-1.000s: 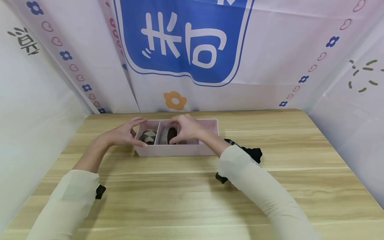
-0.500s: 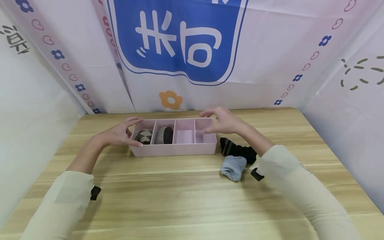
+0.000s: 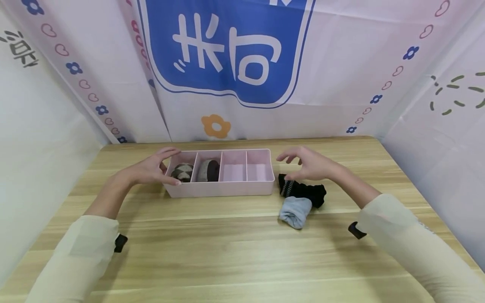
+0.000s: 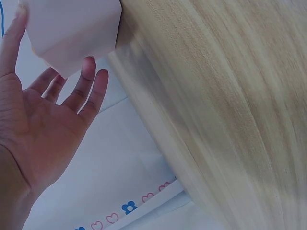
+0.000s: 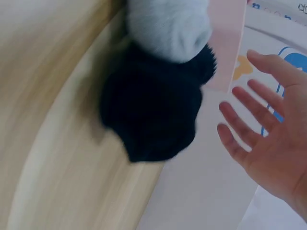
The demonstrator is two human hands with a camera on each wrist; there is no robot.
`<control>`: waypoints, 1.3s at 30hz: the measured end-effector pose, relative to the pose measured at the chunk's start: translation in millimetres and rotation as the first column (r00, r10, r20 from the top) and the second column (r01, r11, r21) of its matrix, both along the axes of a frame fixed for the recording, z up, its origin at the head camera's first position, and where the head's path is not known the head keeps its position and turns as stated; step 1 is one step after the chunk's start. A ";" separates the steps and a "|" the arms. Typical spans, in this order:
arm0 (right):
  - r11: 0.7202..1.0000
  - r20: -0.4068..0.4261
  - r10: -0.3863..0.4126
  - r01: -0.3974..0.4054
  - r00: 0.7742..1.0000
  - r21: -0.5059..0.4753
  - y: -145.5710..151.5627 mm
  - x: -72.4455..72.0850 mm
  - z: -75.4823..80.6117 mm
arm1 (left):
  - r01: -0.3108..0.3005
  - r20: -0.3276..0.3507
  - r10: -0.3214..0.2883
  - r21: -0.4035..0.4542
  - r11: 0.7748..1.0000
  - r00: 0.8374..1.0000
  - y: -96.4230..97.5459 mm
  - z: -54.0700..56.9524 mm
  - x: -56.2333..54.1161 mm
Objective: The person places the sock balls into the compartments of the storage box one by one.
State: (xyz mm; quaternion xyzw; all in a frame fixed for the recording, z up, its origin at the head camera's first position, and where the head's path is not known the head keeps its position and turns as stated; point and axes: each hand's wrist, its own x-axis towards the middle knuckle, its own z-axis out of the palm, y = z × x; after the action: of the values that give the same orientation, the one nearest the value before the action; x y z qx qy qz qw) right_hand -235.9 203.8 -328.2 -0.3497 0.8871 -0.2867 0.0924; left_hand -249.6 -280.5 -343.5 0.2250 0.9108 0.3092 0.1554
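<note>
A pink divided storage box (image 3: 219, 189) stands near the table's back edge. My left hand (image 3: 153, 168) grips its left end, thumb on the front rim and fingers at the back; in the left wrist view the box's end wall (image 4: 76, 28) shows between them. In the leftmost compartment lies a rolled checked sock (image 3: 182, 172); beside it sits a rolled grey and dark brown sock (image 3: 208, 171). My right hand (image 3: 308, 163), fingers loosely curved and holding nothing, hovers right of the box, above a black sock (image 3: 312, 194) with a striped cuff. A folded light grey sock (image 3: 294, 211) lies before it.
The wooden table (image 3: 212, 252) meets a printed white curtain (image 3: 322, 118) at the back, with white side walls left and right. Two compartments at the box's right end show bare floors (image 3: 233, 172). Each sleeve has a small black piece (image 3: 120, 243) beneath it.
My right hand has left the second compartment and moved right, out past the box's end, uncovering the grey and brown sock and the light grey sock. My left hand stays on the box.
</note>
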 end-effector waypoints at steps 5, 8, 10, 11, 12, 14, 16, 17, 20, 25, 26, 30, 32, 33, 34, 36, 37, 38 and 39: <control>0.991 0.070 0.126 -0.129 0.990 0.038 20.2 2.0 -8.1 | 0.005 -0.007 -0.005 -0.011 1.000 1.000 0.0 1.5 0.4; 0.973 0.169 0.210 -0.222 0.963 0.057 29.2 3.6 -10.5 | 0.011 -0.006 -0.011 -0.009 1.000 1.000 -0.7 1.5 0.8; 0.962 0.228 0.245 -0.266 0.942 0.063 33.8 4.8 -10.9 | 0.011 -0.002 -0.011 -0.003 1.000 1.000 -1.3 1.2 0.8; 0.957 0.252 0.258 -0.282 0.933 0.062 35.4 5.2 -11.2 | 0.011 0.000 -0.011 -0.001 1.000 1.000 -1.7 0.7 0.4; 0.954 0.276 0.266 -0.293 0.924 0.060 36.6 5.8 -11.3 | 0.008 0.005 -0.008 0.004 1.000 1.000 -2.0 0.5 0.4; 0.951 0.309 0.270 -0.303 0.912 0.063 38.1 7.1 -11.2 | 0.008 0.004 -0.008 0.007 1.000 1.000 -2.5 0.2 0.2; 0.950 0.331 0.264 -0.303 0.906 0.070 39.3 8.1 -11.4 | 0.003 0.003 -0.003 0.010 1.000 1.000 -2.6 0.0 0.4; 0.951 0.339 0.259 -0.301 0.904 0.075 39.7 8.4 -11.8 | 0.001 0.000 -0.001 0.011 1.000 1.000 -2.6 0.1 0.7; 0.956 0.344 0.236 -0.280 0.909 0.085 41.2 8.4 -14.2 | 0.000 -0.013 0.000 0.008 1.000 1.000 -1.9 0.3 1.5; 0.977 0.272 0.170 -0.199 0.947 0.082 45.8 8.0 -21.0 | -0.004 -0.004 0.004 0.003 1.000 1.000 -0.2 1.0 2.4; 0.981 0.256 0.152 -0.177 0.955 0.080 46.7 8.1 -22.3 | -0.005 -0.001 0.005 0.003 1.000 1.000 -0.3 0.8 2.2; 0.990 0.234 0.106 -0.126 0.966 0.070 51.5 9.9 -24.8 | 0.005 -0.009 -0.005 -0.003 1.000 1.000 -1.0 -0.9 0.4; 0.989 0.269 0.112 -0.133 0.957 0.062 53.6 10.7 -24.3 | 0.007 -0.007 -0.007 -0.004 1.000 1.000 -1.1 -0.9 0.6; 0.988 0.281 0.122 -0.143 0.952 0.058 54.5 10.7 -24.1 | 0.010 -0.006 -0.010 -0.002 1.000 1.000 -1.1 -0.8 0.6; 0.987 0.295 0.132 -0.154 0.946 0.051 55.0 10.8 -23.9 | 0.009 -0.001 -0.009 0.002 1.000 1.000 -1.0 -0.6 0.8; 0.986 0.311 0.143 -0.164 0.939 0.043 56.0 10.0 -23.6 | 0.010 0.000 -0.010 0.004 1.000 1.000 -0.9 0.1 1.4; 0.986 0.313 0.142 -0.162 0.939 0.039 56.6 9.0 -24.4 | 0.009 -0.001 -0.009 0.003 1.000 1.000 -0.8 0.5 1.6; 0.987 0.310 0.138 -0.157 0.941 0.035 56.9 8.2 -25.1 | 0.010 -0.001 -0.010 0.007 1.000 1.000 -0.6 0.8 1.8; 0.988 0.304 0.134 -0.150 0.943 0.031 57.0 7.5 -25.7 | 0.009 -0.002 -0.009 0.010 1.000 1.000 -0.5 1.2 2.1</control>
State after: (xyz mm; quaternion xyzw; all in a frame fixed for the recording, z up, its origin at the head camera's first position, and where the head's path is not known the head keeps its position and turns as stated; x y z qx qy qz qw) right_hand -228.4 260.7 -353.9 -0.3623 0.8425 -0.3053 0.2564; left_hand -247.5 -281.0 -342.3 0.2302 0.9084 0.3128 0.1550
